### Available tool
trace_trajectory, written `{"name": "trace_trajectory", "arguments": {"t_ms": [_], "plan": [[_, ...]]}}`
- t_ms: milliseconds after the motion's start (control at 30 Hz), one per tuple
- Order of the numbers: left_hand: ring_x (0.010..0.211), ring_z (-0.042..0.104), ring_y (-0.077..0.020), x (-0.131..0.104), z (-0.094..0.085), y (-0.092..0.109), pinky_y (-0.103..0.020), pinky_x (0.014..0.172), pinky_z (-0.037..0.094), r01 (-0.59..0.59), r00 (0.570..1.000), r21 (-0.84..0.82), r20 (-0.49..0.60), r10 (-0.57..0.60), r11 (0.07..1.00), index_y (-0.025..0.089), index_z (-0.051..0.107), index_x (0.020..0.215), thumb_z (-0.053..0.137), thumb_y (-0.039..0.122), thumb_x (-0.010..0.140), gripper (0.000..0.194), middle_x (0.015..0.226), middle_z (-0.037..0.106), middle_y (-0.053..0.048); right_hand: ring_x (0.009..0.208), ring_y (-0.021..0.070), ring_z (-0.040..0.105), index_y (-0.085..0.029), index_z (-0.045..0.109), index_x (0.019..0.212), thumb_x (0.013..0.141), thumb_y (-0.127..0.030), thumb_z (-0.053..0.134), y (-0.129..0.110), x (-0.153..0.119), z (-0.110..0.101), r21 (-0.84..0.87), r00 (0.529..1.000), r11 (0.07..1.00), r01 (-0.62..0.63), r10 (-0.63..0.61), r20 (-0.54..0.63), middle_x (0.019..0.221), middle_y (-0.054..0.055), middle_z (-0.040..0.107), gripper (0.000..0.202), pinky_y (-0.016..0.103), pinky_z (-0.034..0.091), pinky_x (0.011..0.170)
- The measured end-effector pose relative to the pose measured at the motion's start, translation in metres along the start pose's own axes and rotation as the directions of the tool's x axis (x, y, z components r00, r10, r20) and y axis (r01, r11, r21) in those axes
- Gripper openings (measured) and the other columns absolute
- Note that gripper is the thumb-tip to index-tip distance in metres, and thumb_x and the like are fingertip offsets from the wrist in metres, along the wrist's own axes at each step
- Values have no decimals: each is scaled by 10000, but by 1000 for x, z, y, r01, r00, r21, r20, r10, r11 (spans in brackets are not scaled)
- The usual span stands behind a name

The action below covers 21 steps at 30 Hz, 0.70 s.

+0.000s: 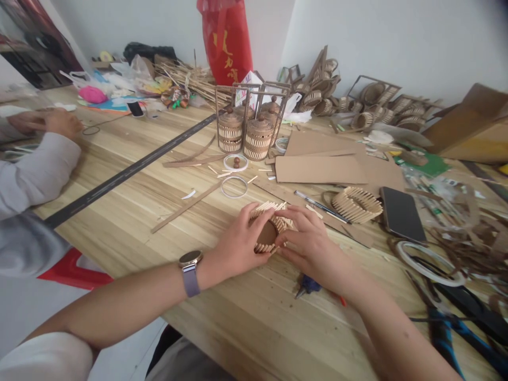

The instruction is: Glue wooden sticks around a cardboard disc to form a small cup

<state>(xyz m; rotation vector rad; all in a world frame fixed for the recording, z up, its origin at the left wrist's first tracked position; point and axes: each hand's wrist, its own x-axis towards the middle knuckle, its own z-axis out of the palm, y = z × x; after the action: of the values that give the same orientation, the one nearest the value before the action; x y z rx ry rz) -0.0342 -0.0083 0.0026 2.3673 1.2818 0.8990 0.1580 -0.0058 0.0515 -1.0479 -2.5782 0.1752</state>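
Pale walls stand behind a wood-grain table [151,286], where a red bag [228,42] with gold lettering rises at the back and a jumble of brown baskets [325,95] is heaped farther right. Near the table's front edge, the person's two hands meet around a small stick-walled basket [266,236], whose brown floor shows between them. The left hand [235,244] curves about its left side, fingers over the far rim and thumb at the near edge; the right hand [313,241] pinches the right wall between thumb and fingertips. A round watch [190,258] with a lavender strap sits on the left wrist. Just beneath the right wrist lies a blue tool with a metal nozzle [308,284], partly hidden. Beyond the hands are a thin pale ring [234,187] and a cluster of lidded baskets [259,138] in brown frames. To the right lie a pen [320,204], flat cardboard [317,169], a second stick-walled basket [357,205] and, just beside it, a black smartphone [402,213]; pliers with blue-and-black handles [441,317] rest nearer the front. At the far left, beyond a long black strip [135,169], a co-worker's hands [63,123] show at the end of grey sleeves [39,172].
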Motion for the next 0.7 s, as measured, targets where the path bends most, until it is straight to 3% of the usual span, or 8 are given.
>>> {"name": "trace_trajectory", "arguments": {"t_ms": [500, 700], "plan": [[1298, 356, -344, 0, -1, 0, -523, 1027, 411, -14, 1000, -39, 16, 15, 999, 234, 247, 1417, 699, 220, 719, 831, 1405, 270, -151, 1258, 302, 406, -220, 643, 796, 861, -194, 575, -5, 0, 10, -192, 998, 981, -2, -10, -63, 1243, 81, 601, 98, 535, 299, 1029], [1286, 369, -346, 0, -1, 1, -510, 1006, 435, -7, 1000, -62, 15, 8, 998, 249, 231, 1421, 753, 199, 654, 929, 1410, 268, -143, 1248, 283, 421, -222, 647, 784, 855, -192, 582, -5, -1, 11, -225, 993, 974, 28, -54, -108, 1208, 74, 620, 102, 516, 280, 1044]]}}
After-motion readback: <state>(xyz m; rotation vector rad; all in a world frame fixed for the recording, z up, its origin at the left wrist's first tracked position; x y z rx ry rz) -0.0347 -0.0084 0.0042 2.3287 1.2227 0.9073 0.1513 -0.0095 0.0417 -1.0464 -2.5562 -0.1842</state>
